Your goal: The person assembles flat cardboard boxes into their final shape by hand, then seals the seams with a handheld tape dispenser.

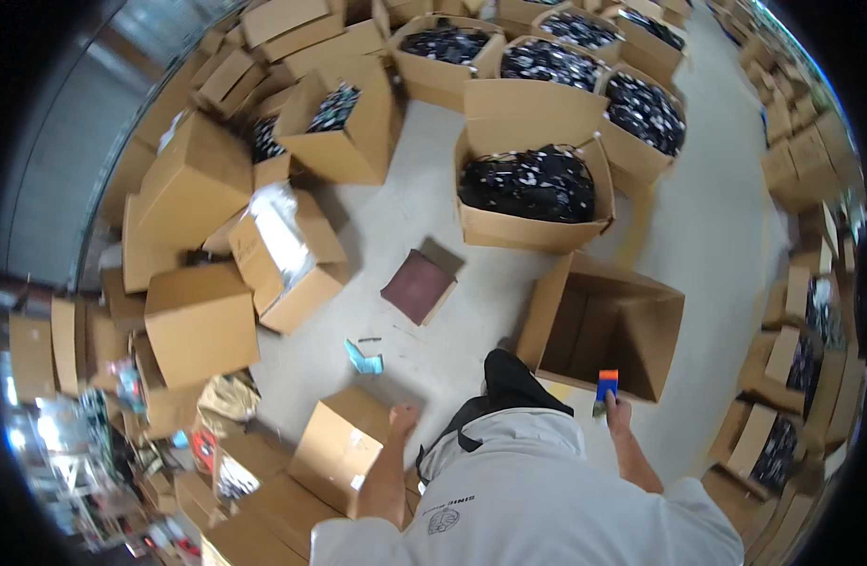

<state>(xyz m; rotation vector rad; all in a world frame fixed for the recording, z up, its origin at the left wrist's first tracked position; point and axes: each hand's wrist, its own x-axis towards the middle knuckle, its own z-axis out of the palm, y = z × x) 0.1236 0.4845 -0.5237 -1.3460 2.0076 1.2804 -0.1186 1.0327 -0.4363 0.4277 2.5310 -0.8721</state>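
My right hand (pixel 618 413) is closed around a small blue object with an orange end (pixel 608 383), of a kind I cannot make out. It is at the near edge of an open-topped cardboard box (pixel 589 330) whose visible inside holds nothing. My left hand (pixel 404 417) hangs with curled fingers beside a closed carton (pixel 344 443), and nothing shows in it. On the floor ahead stands a small box with a dark maroon top (pixel 420 286). Nearer to me lie a light-blue crumpled piece (pixel 363 358) and a thin dark stick-like item (pixel 369 340).
Ahead, an open carton (pixel 528 231) is full of black items with white bits, with several similar cartons behind it. To the left are a carton with silvery plastic (pixel 282 231) and stacked boxes (pixel 202 321). More cartons line the right side (pixel 768 443).
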